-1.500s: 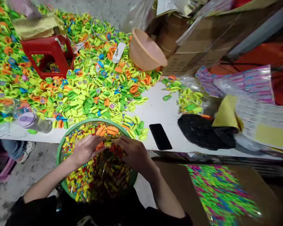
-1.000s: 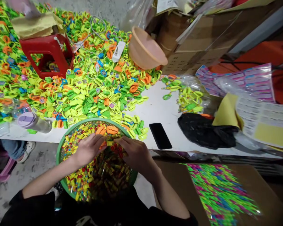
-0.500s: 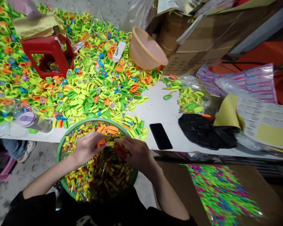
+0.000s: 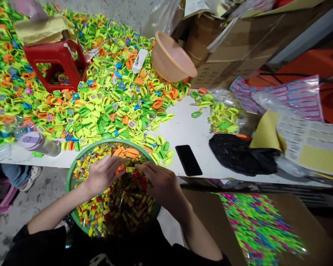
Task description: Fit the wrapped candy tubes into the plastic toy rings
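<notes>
Above a round green basket (image 4: 70,184) my two hands meet, fingers closed. My left hand (image 4: 103,173) grips an orange plastic piece (image 4: 120,169) that looks like a toy watch, partly hidden by the fingers. Between the hands is a small yellow tube (image 4: 130,169), its right end at the fingertips of my right hand (image 4: 162,180). Many similar yellow tubes with red ends (image 4: 129,199) fill the basket below. Orange toy watches (image 4: 131,152) lie at its far side.
A heap of bright toy watches (image 4: 108,107) covers the table's left, around a red stool (image 4: 55,66). Nearby are a lidded cup (image 4: 40,143), a phone (image 4: 188,160), a peach basin (image 4: 173,57) and a black bag (image 4: 242,154). At lower right, a carton (image 4: 211,218) holds colourful sticks.
My right hand's fingers have shifted slightly around the yellow tube, whose right end shows a little more. The left hand stays almost still with the orange piece.
</notes>
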`<state>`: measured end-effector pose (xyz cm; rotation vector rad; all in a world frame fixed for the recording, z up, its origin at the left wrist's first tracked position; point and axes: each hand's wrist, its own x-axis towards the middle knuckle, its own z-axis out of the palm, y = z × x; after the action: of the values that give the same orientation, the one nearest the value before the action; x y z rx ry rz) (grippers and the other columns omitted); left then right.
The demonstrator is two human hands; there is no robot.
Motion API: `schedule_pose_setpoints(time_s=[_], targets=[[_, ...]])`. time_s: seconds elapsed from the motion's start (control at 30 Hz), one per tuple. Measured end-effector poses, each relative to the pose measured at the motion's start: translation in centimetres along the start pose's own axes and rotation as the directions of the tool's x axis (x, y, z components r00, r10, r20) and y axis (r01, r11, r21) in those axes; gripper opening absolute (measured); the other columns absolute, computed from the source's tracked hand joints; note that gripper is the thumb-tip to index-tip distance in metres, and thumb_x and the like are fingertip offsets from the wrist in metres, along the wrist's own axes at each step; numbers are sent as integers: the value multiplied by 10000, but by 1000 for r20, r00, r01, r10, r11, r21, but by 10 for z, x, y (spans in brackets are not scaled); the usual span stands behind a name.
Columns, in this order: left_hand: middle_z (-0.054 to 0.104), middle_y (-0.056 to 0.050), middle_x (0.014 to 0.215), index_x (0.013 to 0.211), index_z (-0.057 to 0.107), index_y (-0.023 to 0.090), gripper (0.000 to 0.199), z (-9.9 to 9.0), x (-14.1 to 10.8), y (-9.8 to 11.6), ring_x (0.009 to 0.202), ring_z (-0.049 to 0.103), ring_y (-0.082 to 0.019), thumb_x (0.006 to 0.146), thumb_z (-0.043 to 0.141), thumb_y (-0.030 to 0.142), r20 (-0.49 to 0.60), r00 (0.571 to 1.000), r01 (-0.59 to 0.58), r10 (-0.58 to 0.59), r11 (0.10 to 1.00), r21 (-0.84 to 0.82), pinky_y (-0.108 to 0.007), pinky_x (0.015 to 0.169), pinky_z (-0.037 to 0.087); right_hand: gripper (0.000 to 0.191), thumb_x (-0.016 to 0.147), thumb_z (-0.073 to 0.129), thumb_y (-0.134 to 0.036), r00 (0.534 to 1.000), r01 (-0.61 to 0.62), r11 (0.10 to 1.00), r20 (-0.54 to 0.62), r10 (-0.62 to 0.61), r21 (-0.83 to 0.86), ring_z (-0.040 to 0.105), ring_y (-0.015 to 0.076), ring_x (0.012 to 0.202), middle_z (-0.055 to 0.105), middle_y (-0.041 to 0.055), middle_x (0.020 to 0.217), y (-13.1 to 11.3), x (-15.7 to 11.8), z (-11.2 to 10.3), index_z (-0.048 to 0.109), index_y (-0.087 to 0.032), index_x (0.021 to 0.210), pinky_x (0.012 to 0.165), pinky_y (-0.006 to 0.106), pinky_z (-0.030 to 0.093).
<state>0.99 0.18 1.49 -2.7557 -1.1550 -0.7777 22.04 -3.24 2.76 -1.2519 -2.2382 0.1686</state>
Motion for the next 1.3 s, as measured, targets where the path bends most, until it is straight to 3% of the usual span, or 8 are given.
schedule_pose_setpoints(time_s=[0.17,0.5,0.73,0.9,1.3], targets=[[694,-21,936,1105,616,203,271,-1,-1,1,754,603,-138,907,515,356,8,1000,-28,27,990,141,-243,546,412,432,646,470,35,1000,-6,999,28,8,-38,604,159,697,657,41,845,-3,-1,0,608,-151,1010,628,246,450],[702,-22,1004,1173,594,225,328,-2,-1,2,757,598,-146,921,472,396,25,999,-36,32,982,184,-259,540,411,318,801,467,-22,999,41,989,-2,-41,-140,595,172,748,655,72,882,-13,-4,2,589,-129,1075,658,267,450],[705,-8,948,1144,609,222,305,-5,0,1,732,591,-133,885,552,373,-39,999,-15,22,987,159,-245,550,421,333,799,469,-14,1000,17,988,-21,-21,-152,603,171,776,659,72,895,-13,-2,-3,589,-128,1088,673,272,456],[695,-14,977,1217,567,247,362,-5,-1,0,762,593,-142,878,559,375,-20,1000,10,-8,993,121,-237,549,433,329,804,467,-18,1000,31,989,2,-32,-148,608,168,774,664,71,894,-12,-2,-2,588,-137,1085,665,269,460],[711,-23,971,1142,622,224,295,-1,-3,2,751,604,-141,889,542,353,-11,999,-34,35,992,125,-236,550,434,317,833,454,-49,999,48,989,16,-47,-142,605,167,771,658,75,900,-12,-3,-1,589,-144,1104,670,269,462]])
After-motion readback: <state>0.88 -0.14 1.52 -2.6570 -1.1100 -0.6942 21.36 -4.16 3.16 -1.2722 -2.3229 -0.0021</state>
